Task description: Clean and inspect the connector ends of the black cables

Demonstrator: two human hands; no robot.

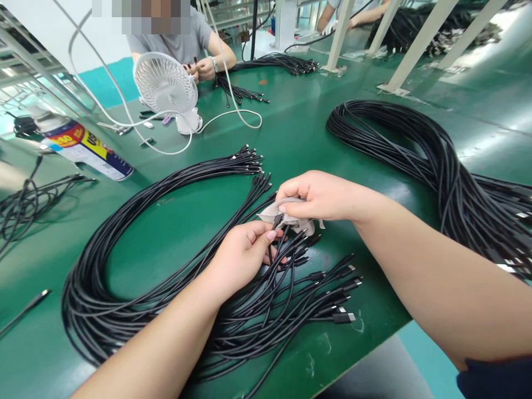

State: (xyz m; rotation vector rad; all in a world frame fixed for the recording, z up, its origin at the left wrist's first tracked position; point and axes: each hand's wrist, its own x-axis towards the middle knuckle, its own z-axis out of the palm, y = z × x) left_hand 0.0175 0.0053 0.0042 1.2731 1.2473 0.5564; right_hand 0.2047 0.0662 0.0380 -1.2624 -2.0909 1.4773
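My left hand (245, 255) pinches one black cable near its connector end, just above a spread of other cable ends. Against that connector, my right hand (316, 197) grips a crumpled pale grey cloth (305, 224). The cloth partly covers the connector tip. Beneath both hands lies a large looped bundle of black USB cables (89, 277), curving round to the left. Its loose plugs (343, 317) fan out to the right near the table's front edge, and more plugs (249, 158) point right at the far end of the loop.
A second cable bundle (399, 127) lies at the right. A white fan (166, 86) with a trailing cord and a spray can (89, 144) stand at the back left of the green table (299, 149). Across the table a person (174, 50) handles cables. Metal posts (428, 41) rise behind.
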